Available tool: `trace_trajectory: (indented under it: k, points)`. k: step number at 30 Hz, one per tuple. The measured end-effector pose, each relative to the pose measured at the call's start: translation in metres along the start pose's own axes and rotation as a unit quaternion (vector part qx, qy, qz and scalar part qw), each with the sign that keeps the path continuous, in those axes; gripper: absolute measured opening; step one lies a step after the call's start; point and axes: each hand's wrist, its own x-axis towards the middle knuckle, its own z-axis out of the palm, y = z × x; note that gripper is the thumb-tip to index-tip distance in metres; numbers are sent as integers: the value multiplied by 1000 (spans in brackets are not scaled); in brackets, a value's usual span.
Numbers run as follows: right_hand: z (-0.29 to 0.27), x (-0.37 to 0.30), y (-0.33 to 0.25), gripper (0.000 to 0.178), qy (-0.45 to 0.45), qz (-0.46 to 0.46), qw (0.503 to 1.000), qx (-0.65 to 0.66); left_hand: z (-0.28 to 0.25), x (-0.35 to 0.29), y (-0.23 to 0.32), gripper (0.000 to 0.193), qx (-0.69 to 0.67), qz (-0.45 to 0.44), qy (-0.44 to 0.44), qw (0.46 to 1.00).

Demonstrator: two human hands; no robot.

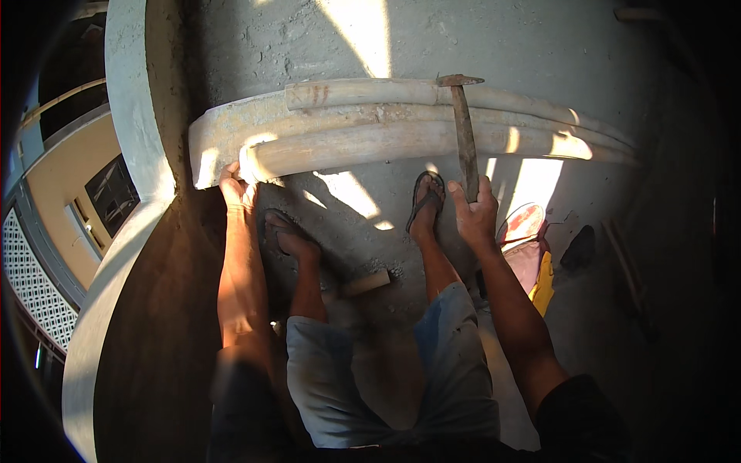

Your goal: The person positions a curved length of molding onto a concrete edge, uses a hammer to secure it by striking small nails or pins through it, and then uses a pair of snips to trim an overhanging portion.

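Observation:
My right hand [476, 216] is closed around the lower handle of a hammer [465, 131]. The hammer stands out away from me, its rusty head over the far pole [347, 94]. My left hand [238, 189] grips the left end of the nearest long wooden pole [363, 147], fingers at its sunlit edge; part of the grip is hidden under the wood. Between the two poles a wide pale board [231, 123] runs crosswise in front of me. All of these lengths look bowed in this view.
My sandalled feet [427, 202] stand just this side of the wood. A short offcut [367, 283] lies between my legs. Close on the left rises a concrete wall edge [166, 189]. Near my right forearm are a red-and-white round item [523, 224] and a yellow-and-pink bag [540, 282].

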Motion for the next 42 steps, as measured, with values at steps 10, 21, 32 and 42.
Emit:
trace_trajectory:
  k: [10, 21, 32, 42]
  points:
    - [-5, -15, 64, 35, -25, 45, 996, -68, 6, 72, -1, 22, -177, -93, -84, 976]
    - [8, -22, 58, 36, -76, 24, 995, -62, 6, 34, 7, 51, -212, -118, 9, 970]
    - [14, -34, 45, 36, -76, -5, 996, -50, 5, -18, -14, 106, 637, 230, -148, 721]
    - [6, -40, 69, 35, -49, -1, 998, -26, 86, -40, -6, 82, 675, 457, -212, 539]
